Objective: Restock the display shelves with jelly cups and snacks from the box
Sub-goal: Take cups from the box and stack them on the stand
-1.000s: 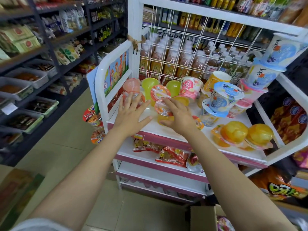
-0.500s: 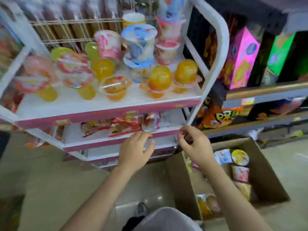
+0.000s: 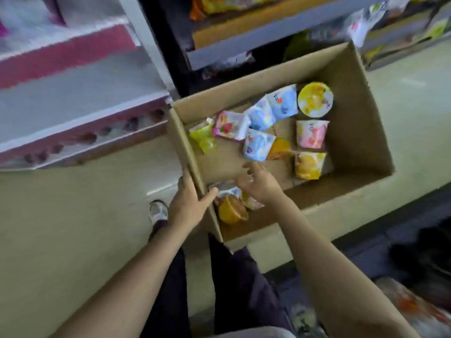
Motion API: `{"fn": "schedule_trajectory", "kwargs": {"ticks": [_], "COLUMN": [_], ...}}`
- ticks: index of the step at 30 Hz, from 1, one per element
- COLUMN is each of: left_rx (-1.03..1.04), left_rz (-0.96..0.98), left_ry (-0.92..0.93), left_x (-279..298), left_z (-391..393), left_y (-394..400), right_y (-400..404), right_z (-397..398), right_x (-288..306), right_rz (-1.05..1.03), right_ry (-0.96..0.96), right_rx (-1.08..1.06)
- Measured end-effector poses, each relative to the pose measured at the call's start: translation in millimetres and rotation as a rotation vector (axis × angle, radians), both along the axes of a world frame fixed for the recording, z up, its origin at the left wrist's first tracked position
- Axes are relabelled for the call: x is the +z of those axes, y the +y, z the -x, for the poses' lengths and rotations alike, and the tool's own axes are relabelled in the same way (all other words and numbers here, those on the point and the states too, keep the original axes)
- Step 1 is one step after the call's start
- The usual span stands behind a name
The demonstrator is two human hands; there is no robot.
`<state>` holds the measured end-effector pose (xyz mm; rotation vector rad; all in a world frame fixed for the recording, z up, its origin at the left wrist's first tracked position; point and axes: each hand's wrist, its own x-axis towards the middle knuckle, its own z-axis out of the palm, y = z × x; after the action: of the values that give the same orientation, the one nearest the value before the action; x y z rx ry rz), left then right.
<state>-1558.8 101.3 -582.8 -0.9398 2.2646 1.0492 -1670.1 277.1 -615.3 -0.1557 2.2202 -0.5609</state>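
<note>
The left hand (image 3: 189, 203) gripped the near-left wall of the cardboard box (image 3: 361, 132) on the floor, fingers closed over its edge. The right hand (image 3: 258, 184) hovered inside, fingers spread and empty, above an orange jelly cup (image 3: 230, 211). Farther in lay more jelly cups (image 3: 311, 137). The display shelves (image 3: 80, 93) stood beyond, left.

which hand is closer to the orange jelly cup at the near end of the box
Right, narrowly. The right hand hovers open inside the box, just above the orange jelly cup. The left hand grips the box's left wall beside the cup, with the cardboard between them.
</note>
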Motion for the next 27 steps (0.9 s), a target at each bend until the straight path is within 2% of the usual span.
{"fn": "schedule_trajectory", "kwargs": {"ticks": [4,6,9,15,20,24,27], "left_rx": [0.234,0.287,0.323,0.336,0.319,0.326,0.215], "left_rz": [-0.178,-0.203,-0.217,-0.229,-0.215,-0.235,0.109], "left_ry": [0.11,0.123,0.137,0.164,0.173,0.172,0.3], "left_x": [-15,-19,-22,-26,-31,-29,-13], "left_z": [-13,-15,-15,-21,-22,-21,-13], "left_y": [12,13,16,14,13,12,12], "right_y": [10,6,-7,-29,-29,-20,-16], "right_z": [-1,-3,2,11,11,15,30], "right_x": [-38,-48,-56,-71,-71,-57,-32], "right_rz": [-0.054,-0.064,-0.189,-0.192,-0.134,0.057,0.213], "right_ry": [-0.251,-0.223,-0.177,-0.307,-0.27,-0.148,-0.076], "right_rx": [0.148,0.2,0.299,0.401,0.288,0.015,-0.175]}}
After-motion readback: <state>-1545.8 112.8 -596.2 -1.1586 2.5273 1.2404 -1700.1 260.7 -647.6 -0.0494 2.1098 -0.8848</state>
